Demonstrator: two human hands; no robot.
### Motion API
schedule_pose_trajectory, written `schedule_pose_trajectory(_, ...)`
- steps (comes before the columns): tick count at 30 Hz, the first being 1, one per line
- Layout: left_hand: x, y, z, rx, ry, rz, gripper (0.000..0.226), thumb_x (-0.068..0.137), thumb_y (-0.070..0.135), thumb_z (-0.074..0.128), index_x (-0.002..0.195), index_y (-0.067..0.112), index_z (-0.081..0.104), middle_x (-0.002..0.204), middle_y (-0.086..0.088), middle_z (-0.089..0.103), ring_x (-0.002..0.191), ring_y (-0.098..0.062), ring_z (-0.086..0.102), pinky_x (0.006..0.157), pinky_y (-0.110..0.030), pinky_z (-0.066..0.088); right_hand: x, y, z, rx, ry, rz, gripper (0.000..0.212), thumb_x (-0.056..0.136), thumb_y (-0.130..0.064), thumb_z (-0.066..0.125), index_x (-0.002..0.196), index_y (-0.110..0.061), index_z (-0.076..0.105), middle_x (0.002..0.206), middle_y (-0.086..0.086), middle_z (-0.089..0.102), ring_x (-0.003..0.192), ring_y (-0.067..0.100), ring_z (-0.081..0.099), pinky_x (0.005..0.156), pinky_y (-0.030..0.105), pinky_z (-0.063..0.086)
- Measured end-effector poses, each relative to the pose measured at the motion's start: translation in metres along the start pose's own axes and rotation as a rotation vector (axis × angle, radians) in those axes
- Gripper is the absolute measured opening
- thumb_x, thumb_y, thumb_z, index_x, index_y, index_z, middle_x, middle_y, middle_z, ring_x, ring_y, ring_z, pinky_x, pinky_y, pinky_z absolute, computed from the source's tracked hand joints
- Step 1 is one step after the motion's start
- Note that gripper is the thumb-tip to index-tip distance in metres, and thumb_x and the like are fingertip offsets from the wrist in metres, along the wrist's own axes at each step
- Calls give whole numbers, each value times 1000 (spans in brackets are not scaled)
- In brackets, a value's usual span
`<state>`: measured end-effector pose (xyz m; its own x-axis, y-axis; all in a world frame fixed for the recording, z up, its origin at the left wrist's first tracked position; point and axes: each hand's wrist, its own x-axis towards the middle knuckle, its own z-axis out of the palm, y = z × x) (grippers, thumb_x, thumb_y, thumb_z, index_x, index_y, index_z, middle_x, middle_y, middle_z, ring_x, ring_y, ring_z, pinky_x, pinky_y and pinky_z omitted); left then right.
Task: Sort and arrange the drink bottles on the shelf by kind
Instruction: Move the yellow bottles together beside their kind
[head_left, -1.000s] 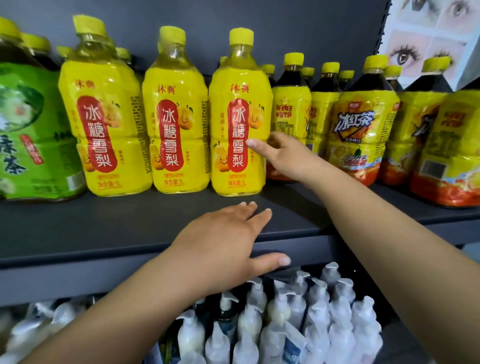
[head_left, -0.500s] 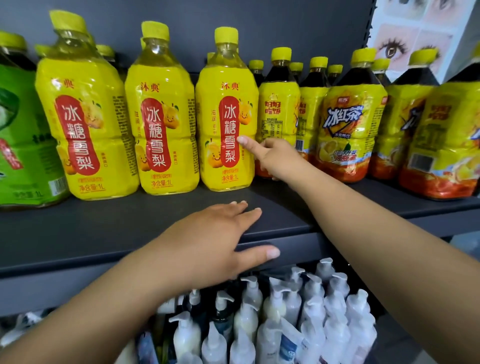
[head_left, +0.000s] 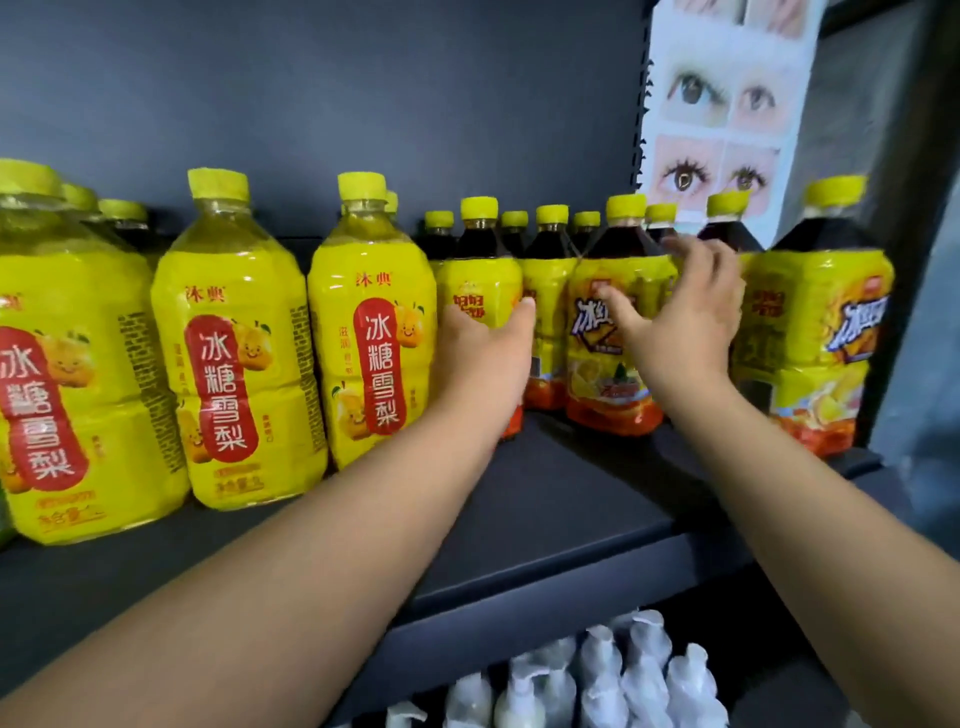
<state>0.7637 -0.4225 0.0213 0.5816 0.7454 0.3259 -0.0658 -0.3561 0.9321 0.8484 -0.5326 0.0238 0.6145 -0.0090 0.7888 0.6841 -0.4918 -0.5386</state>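
Your left hand (head_left: 488, 364) is clasped round the lower body of a dark tea bottle (head_left: 480, 275) standing upright on the shelf (head_left: 545, 519) just right of the pear-drink bottles (head_left: 228, 338), while your right hand (head_left: 685, 327), blurred and with fingers spread wide, lies against the neighbouring iced-tea bottle (head_left: 605, 374).

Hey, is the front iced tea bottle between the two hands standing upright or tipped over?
Upright: the iced tea bottle stands on its base on the shelf, with its yellow cap straight above.
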Motion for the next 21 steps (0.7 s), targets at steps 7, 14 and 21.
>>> schedule_pose_trajectory(7, 21, -23, 32, 178, 152, -3, 105, 78, 41, 66, 145, 10, -9, 156, -9, 2, 142, -26, 10, 113, -34, 13, -9, 33, 27, 115, -133, 163, 94, 76, -38, 71, 145, -11, 14, 148, 12, 22, 137, 27, 19, 109, 31, 12)
schedule_pose_trajectory(14, 31, -33, 30, 119, 157, 94, 104, 72, 30, 75, 146, 15, 3, 151, -10, 18, 138, -26, 22, 109, -34, 22, -14, 34, 20, 152, -145, 141, 85, 84, -35, 63, 148, -19, 8, 152, 7, 19, 139, 23, 15, 110, 33, 13)
schedule_pose_trajectory(21, 29, -30, 20, 198, -125, 112, 108, 67, 34, 79, 146, 16, 8, 148, -6, 30, 134, -25, 33, 109, -41, 31, -13, 4, 16, 231, -26, -80, 71, 81, -47, 52, 140, -13, 33, 149, 7, 24, 139, 20, 17, 112, 31, 11)
